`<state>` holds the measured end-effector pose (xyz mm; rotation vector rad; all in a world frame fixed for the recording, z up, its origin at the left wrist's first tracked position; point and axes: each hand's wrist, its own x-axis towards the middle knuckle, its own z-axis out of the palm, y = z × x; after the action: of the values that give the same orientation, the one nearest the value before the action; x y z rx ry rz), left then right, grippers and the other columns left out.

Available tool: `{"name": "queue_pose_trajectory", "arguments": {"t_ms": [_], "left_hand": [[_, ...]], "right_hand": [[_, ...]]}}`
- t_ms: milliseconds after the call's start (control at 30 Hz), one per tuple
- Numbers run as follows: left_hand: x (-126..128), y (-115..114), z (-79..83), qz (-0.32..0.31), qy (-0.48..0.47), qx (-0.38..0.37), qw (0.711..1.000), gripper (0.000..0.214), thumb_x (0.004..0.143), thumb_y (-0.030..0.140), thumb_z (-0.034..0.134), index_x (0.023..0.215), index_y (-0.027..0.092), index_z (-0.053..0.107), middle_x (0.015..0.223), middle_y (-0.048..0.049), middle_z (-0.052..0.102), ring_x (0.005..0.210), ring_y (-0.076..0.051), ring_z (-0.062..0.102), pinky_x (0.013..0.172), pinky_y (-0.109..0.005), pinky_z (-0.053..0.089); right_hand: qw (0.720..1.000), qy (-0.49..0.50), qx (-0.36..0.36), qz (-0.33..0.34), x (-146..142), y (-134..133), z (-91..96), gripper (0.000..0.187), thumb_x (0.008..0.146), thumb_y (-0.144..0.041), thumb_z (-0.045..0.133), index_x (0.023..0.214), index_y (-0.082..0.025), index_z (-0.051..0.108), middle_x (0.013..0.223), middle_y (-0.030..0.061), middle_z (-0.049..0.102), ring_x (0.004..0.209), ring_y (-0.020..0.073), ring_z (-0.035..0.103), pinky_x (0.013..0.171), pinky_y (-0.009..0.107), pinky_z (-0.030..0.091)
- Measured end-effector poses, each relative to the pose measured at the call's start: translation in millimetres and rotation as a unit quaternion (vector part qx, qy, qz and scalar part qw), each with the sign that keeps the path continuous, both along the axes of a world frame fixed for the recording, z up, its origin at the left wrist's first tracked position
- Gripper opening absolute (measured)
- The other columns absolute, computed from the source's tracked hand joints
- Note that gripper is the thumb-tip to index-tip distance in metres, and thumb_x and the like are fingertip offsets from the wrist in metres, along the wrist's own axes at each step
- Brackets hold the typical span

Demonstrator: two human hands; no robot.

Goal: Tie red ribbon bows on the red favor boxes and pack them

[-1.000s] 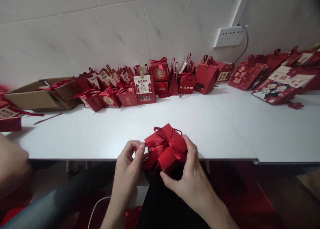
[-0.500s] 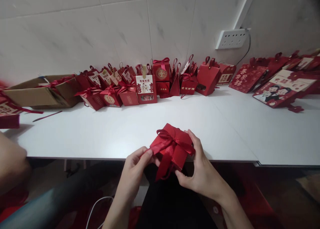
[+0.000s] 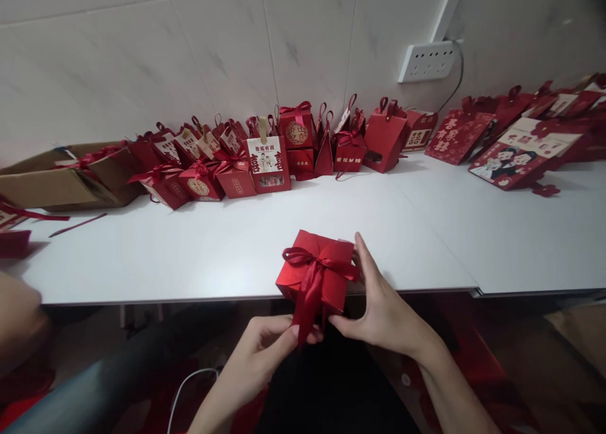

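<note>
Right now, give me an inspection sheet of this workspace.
Surface: white flat table.
Job's things: small red paper gift box at the near edge; red satin ribbon bowed on it, one tail hanging.
Clutter: row of red gift boxes along the wall; brown cardboard carton left; flat red paper bags right.
Grippers: left hand pinches the ribbon tail; right hand grips the box.
Cables: white cable below the table; dark cord at the white wall socket.
Surroundings: white tiled wall; another person's arm far left.

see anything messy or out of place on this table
A loose ribbon strip lies alone on the table at far left, near the cardboard box. The red box in the right hand overhangs the table edge; the left hand pinches its dangling ribbon tail.
</note>
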<state>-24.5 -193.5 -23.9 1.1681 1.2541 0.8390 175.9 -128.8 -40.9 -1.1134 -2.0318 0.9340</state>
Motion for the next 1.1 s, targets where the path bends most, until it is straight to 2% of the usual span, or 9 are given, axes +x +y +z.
{"name": "queue_pose_trajectory", "arguments": {"t_ms": [133, 300, 400, 500, 600, 767, 867, 967, 1100], "left_hand": [[-2, -2, -4.8, -0.053, 0.071, 0.036, 0.995, 0.036, 0.085, 0.043, 0.05, 0.075, 0.015, 0.07, 0.08, -0.0059, 0.065, 0.075, -0.017, 0.058, 0.07, -0.023, 0.044], [-19, -13, 4.1, -0.11, 0.28, 0.045, 0.953, 0.033, 0.085, 0.039, 0.048, 0.068, 0.018, 0.066, 0.069, -0.0024, 0.062, 0.059, -0.013, 0.053, 0.056, -0.02, 0.04], [-27, -11, 19.4, -0.022, 0.343, 0.099, 0.934, 0.021, 0.085, 0.035, 0.05, 0.083, 0.022, 0.067, 0.074, -0.0016, 0.065, 0.065, -0.014, 0.059, 0.058, -0.02, 0.043], [-21, 0, 34.3, 0.101, 0.307, 0.275, 0.906, 0.015, 0.085, 0.028, 0.051, 0.096, 0.025, 0.06, 0.097, -0.0029, 0.063, 0.089, -0.016, 0.06, 0.074, -0.025, 0.047], [-3, 11, 44.1, 0.08, 0.252, 0.384, 0.885, 0.012, 0.083, 0.024, 0.054, 0.095, 0.023, 0.055, 0.097, -0.0031, 0.057, 0.087, -0.014, 0.055, 0.078, -0.027, 0.047], [25, 16, 51.1, 0.072, 0.294, 0.366, 0.88, 0.015, 0.079, 0.026, 0.061, 0.09, 0.02, 0.054, 0.083, -0.0002, 0.055, 0.073, -0.011, 0.052, 0.068, -0.024, 0.046], [32, 14, 51.4, 0.079, 0.259, 0.34, 0.901, 0.005, 0.083, 0.024, 0.055, 0.083, 0.019, 0.056, 0.077, 0.0007, 0.058, 0.069, -0.01, 0.054, 0.064, -0.022, 0.046], [36, 11, 50.0, 0.122, 0.202, 0.319, 0.918, 0.007, 0.083, 0.024, 0.055, 0.087, 0.019, 0.058, 0.079, 0.0007, 0.062, 0.072, -0.01, 0.059, 0.065, -0.021, 0.048], [44, 6, 47.3, 0.186, 0.181, 0.337, 0.905, 0.008, 0.081, 0.021, 0.059, 0.088, 0.02, 0.059, 0.075, 0.0026, 0.063, 0.067, -0.008, 0.06, 0.062, -0.015, 0.049]], "right_hand": [[0.999, 0.036, 0.0, 0.027, 0, 2, 3.2, 0.101, 0.064, -0.024, 0.07, 0.144, -0.024, 0.007, 0.142, 0.0131, 0.034, 0.131, 0.0275, 0.038, 0.106, 0.043, 0.037], [0.996, 0.082, 0.036, 0.008, 16, -3, 3.0, 0.096, 0.063, -0.015, 0.07, 0.141, -0.029, 0.015, 0.149, 0.0091, 0.023, 0.135, 0.027, 0.031, 0.108, 0.044, 0.034], [0.995, 0.081, 0.051, -0.007, 27, -8, 5.5, 0.096, 0.066, -0.018, 0.071, 0.142, -0.03, 0.013, 0.151, 0.0088, 0.021, 0.136, 0.028, 0.03, 0.109, 0.047, 0.033], [0.994, 0.085, 0.067, -0.008, 34, -12, 10.6, 0.096, 0.067, -0.018, 0.071, 0.143, -0.03, 0.013, 0.151, 0.0085, 0.022, 0.134, 0.0283, 0.032, 0.11, 0.049, 0.032], [0.993, 0.086, 0.08, -0.009, 38, -17, 15.1, 0.095, 0.067, -0.018, 0.071, 0.143, -0.029, 0.014, 0.15, 0.007, 0.023, 0.134, 0.0274, 0.032, 0.111, 0.047, 0.031], [0.989, 0.081, 0.122, -0.029, 44, -26, 19.3, 0.096, 0.067, -0.017, 0.071, 0.143, -0.029, 0.014, 0.15, 0.0057, 0.023, 0.135, 0.0263, 0.031, 0.112, 0.045, 0.03], [0.988, 0.084, 0.124, -0.034, 45, -30, 20.4, 0.095, 0.068, -0.02, 0.071, 0.144, -0.029, 0.013, 0.15, 0.0062, 0.025, 0.134, 0.0269, 0.032, 0.112, 0.046, 0.031], [0.99, 0.081, 0.115, -0.033, 44, -32, 20.4, 0.095, 0.07, -0.022, 0.071, 0.144, -0.03, 0.013, 0.149, 0.0066, 0.026, 0.133, 0.0281, 0.034, 0.111, 0.049, 0.031], [0.987, 0.075, 0.139, -0.044, 42, -34, 19.6, 0.095, 0.071, -0.023, 0.071, 0.144, -0.031, 0.011, 0.151, 0.0055, 0.022, 0.135, 0.0281, 0.031, 0.111, 0.049, 0.031]]}}
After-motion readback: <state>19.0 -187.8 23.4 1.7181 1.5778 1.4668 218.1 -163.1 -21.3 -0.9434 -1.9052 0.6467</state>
